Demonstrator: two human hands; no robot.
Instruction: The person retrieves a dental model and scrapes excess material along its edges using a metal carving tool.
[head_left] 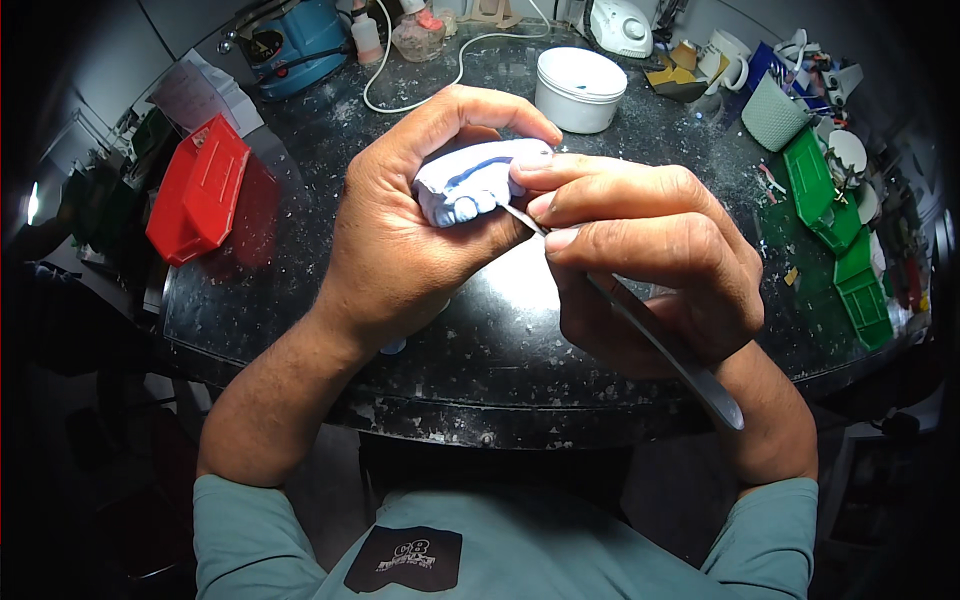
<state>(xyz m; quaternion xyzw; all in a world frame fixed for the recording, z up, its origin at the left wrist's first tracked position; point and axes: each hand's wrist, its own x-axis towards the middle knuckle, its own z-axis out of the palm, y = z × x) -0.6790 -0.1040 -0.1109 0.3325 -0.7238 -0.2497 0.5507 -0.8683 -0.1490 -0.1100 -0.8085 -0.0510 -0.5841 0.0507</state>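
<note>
A pale blue-white dental cast (470, 182) with tooth shapes along its edge sits in my left hand (385, 210). The thumb and fingers of that hand wrap round it above the table. My right hand (665, 250) grips a thin metal dental spatula (655, 340) like a pen. Its narrow tip meets the cast near the tooth shapes, and its broad, rounded end points down toward my right forearm. The right fingertips rest close against the right side of the cast. My left hand hides the underside of the cast.
A white tub (582, 92) stands behind my hands on the speckled black table (480, 385). At left lies a red bin (205, 190), with a blue machine (300, 45) behind it. Green bins (815, 185) and a woven basket (775, 115) line the right side. A white cable crosses the back.
</note>
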